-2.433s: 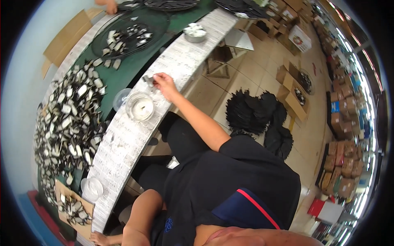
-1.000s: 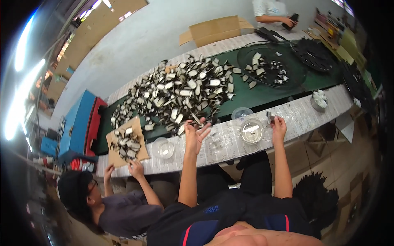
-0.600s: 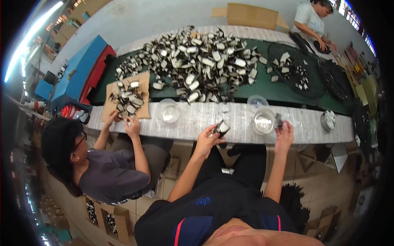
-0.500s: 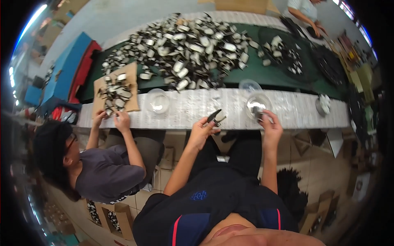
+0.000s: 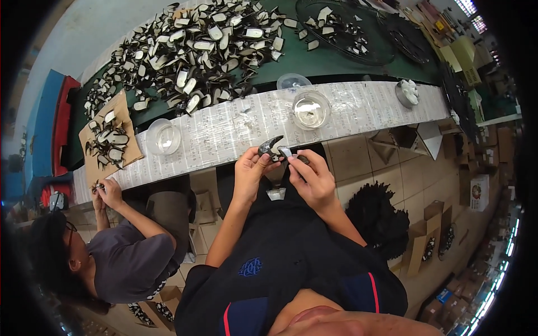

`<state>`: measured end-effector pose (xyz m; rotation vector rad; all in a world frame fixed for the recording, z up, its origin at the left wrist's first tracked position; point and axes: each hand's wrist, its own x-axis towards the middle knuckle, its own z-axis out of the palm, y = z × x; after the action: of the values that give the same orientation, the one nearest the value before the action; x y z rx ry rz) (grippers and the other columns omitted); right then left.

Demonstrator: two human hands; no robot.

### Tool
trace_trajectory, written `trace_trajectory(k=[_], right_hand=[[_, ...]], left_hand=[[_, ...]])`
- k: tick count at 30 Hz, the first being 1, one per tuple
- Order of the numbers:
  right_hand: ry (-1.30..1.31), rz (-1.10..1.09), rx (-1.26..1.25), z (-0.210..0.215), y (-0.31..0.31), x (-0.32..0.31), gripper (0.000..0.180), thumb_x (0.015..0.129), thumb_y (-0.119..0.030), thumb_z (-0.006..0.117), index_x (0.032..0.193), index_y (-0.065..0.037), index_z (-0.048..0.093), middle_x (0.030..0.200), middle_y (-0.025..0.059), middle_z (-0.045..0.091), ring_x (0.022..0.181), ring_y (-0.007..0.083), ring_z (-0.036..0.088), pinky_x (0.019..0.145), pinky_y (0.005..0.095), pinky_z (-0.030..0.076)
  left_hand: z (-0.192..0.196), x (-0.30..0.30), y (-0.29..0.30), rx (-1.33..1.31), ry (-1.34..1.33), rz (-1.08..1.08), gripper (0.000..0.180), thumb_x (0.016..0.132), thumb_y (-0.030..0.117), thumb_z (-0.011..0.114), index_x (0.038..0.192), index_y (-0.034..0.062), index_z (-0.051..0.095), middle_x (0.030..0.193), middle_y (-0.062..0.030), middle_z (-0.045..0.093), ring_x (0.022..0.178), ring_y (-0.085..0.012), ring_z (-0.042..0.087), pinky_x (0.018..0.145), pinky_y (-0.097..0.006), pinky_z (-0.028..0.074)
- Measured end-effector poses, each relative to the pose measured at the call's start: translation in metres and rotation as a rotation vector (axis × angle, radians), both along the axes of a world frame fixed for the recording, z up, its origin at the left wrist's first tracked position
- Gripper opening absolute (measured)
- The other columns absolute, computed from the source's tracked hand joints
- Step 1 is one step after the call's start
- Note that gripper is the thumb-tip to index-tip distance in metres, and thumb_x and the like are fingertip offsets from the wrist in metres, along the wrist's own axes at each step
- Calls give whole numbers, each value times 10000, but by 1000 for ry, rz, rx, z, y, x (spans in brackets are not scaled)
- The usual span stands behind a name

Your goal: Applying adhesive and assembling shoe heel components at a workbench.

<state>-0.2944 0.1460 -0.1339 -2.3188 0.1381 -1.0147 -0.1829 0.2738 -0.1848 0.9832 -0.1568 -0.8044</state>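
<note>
My left hand (image 5: 250, 169) grips a black, pointed piece with a white face (image 5: 271, 149), held just off the near edge of the table. My right hand (image 5: 315, 180) is closed beside it, fingers pinching a small dark thing with a pale, flat tip (image 5: 286, 152). That tip meets or overlaps the white side of the piece; its exact kind is unclear. Beyond my hands stands a clear round tub (image 5: 311, 110) with something shiny in its bottom. A lid-like clear dish (image 5: 293, 82) lies behind it.
A large heap of black-and-white pieces (image 5: 190, 56) covers the green tabletop (image 5: 330, 61). At left, a co-worker handles a small piece near a cardboard sheet (image 5: 92, 137) bearing several more. Another clear tub (image 5: 164, 137) and a metal cup of white bits (image 5: 407, 93) stand along the edge.
My right hand has come left from beside the clear tub to the piece in my left hand. The whole view has shifted and turned.
</note>
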Motion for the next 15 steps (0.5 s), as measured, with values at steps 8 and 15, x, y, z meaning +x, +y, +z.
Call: trace_trajectory(k=[8,15], right_hand=[[3,16,-146,-5,-2,6,317,708,19,746,1016,-14,676,1033,157,610,722,252,661,596,303,550],[22,15,-131,-10,-3,8,317,713,12,744,1021,-14,674,1034,158,610,737,261,664,604,307,551]], left_hand=[[-2,-2,-3,10,33,-11,176,952,127,596,1059,-7,555,989,-73,666,883,-120,643,813,-288,566],[-3,-2,-6,11,24,-16,166,956,140,590,1036,-1,552,983,-78,670,879,-128,653,806,-286,562]])
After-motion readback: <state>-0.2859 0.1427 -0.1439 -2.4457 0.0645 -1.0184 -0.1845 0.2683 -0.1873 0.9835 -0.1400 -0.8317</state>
